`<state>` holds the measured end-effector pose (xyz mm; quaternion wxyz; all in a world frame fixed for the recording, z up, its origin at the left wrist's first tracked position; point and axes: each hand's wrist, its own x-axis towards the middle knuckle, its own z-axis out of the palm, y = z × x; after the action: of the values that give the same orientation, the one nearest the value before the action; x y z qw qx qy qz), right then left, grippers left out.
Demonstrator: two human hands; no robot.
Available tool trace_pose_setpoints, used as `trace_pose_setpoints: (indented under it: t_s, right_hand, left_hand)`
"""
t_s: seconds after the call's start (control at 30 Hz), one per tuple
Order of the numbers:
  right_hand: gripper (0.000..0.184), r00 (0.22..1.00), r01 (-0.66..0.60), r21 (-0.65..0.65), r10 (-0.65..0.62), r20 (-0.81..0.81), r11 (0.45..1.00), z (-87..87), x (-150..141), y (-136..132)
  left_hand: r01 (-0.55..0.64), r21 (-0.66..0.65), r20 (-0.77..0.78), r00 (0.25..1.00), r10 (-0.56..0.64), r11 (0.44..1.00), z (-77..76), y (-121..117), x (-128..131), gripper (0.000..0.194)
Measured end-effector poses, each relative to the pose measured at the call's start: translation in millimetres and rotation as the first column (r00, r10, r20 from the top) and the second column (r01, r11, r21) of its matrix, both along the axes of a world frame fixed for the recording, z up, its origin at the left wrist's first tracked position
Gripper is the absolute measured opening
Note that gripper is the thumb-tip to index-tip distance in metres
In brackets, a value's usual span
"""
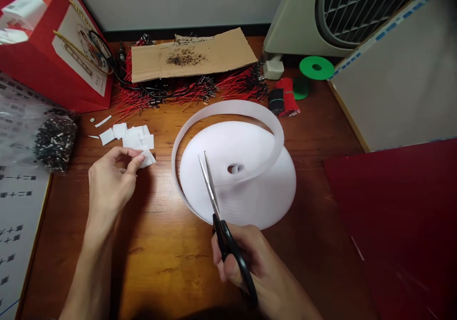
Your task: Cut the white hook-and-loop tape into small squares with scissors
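My left hand [114,175] is closed in a pinch on a small white square piece [147,159], at the near edge of a loose pile of similar white squares [133,137]. In my right hand [250,255] is a pair of scissors [221,229] with black handles, its blades slightly parted and pointing away from me. Beneath the blades lies a large flat roll of white strip [257,201], its centre hole showing. From that roll a loose translucent loop of strip [228,106] rises and curves over the top.
Behind the roll, cardboard [214,55] with dark specks rests over bundles of red wires [143,103]. A red paper bag [71,58] and a plastic bag of small black parts [55,141] stand left. Green spools [316,67], wire bundles [284,98] and a heater-like appliance [296,25] are back right.
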<state>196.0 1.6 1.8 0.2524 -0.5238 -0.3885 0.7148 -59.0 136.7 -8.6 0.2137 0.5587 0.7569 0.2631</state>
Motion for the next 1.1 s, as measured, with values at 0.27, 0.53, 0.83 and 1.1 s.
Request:
trace_pose_setpoints:
  t_s: [0.27, 0.53, 0.83, 1.1]
  right_hand:
    - [0.075, 0.987, 0.077, -0.016, -0.079, -0.144, 0.997, 5.3, 16.7, -8.5]
    - [0.067, 0.938, 0.076, 0.020, -0.064, -0.342, 0.997, -1.0, 22.0, -5.1]
    - [0.070, 0.916, 0.032, 0.038, -0.014, -0.401, 0.999, -7.8, 26.0, -13.9]
    - [0.060, 0.892, 0.320, 0.247, -0.203, -0.404, 0.915, -20.6, 37.1, 13.9]
  left_hand:
    - [0.240, 0.112, 0.090, 0.964, -0.251, 0.964, 49.4, -33.6, 21.7, 0.016]
    - [0.562, -0.047, 0.485, 0.736, -0.473, 0.826, 48.3, -50.9, 68.0, 0.015]
    - [0.277, 0.075, 0.604, 0.752, -0.265, 0.958, 12.5, -56.7, 99.8, 0.014]
    - [0.294, -0.030, 0.469, 0.848, -0.247, 0.955, 15.6, -53.5, 83.8, 0.013]
